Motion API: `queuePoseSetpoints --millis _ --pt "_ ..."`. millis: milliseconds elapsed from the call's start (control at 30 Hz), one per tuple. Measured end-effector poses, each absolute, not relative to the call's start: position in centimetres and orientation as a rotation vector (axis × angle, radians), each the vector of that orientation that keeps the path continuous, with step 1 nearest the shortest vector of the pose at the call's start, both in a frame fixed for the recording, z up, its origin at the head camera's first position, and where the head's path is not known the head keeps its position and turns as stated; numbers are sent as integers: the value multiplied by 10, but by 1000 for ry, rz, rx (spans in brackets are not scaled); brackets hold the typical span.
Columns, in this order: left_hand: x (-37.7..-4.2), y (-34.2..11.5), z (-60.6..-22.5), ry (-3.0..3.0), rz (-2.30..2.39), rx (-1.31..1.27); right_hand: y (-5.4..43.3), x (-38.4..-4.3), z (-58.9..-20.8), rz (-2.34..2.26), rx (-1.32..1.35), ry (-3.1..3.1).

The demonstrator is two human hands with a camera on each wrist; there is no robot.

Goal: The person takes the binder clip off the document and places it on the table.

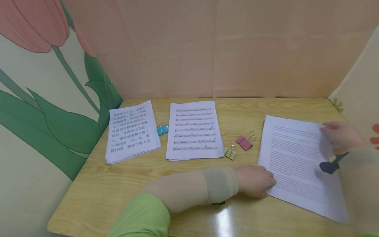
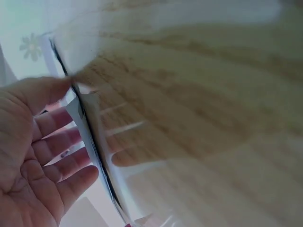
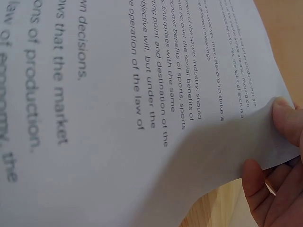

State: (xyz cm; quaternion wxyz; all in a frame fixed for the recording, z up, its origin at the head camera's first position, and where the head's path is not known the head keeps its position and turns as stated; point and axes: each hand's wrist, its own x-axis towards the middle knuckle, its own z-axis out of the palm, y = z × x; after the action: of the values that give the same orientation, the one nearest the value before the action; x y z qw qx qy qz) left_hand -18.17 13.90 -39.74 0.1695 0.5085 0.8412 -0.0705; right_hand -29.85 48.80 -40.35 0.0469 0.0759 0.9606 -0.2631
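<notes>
A stack of sheets printed with English text (image 1: 296, 158) lies at the right of the table, its right side bent upward. At its far right corner my right hand (image 1: 343, 133) pinches the paper between thumb and fingers; the right wrist view shows the thumb (image 3: 286, 120) on the printed face and fingers below. My left hand (image 1: 256, 181) is at the near left corner of the stack. In the left wrist view, its thumb (image 2: 49, 92) and fingers hold the paper edge (image 2: 94, 142) close over the shiny tabletop.
Left of the stack lie a pink binder clip (image 1: 244, 143) and a yellow-green binder clip (image 1: 230, 152). Sheet music (image 1: 193, 131) is in the middle, a blue binder clip (image 1: 163, 129) beside it. Large-print Chinese pages (image 1: 131, 131) lie far left. A pink-beige wall (image 1: 222, 49) backs the table.
</notes>
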Motion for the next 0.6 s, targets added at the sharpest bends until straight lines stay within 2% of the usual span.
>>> queuePoseSetpoints --millis 333,600 --pt "-183 140 -399 2403 -137 1416 485 -297 -404 -740 120 3006" --pt "-186 142 -401 2413 -147 1418 487 -297 -411 -735 245 2919"
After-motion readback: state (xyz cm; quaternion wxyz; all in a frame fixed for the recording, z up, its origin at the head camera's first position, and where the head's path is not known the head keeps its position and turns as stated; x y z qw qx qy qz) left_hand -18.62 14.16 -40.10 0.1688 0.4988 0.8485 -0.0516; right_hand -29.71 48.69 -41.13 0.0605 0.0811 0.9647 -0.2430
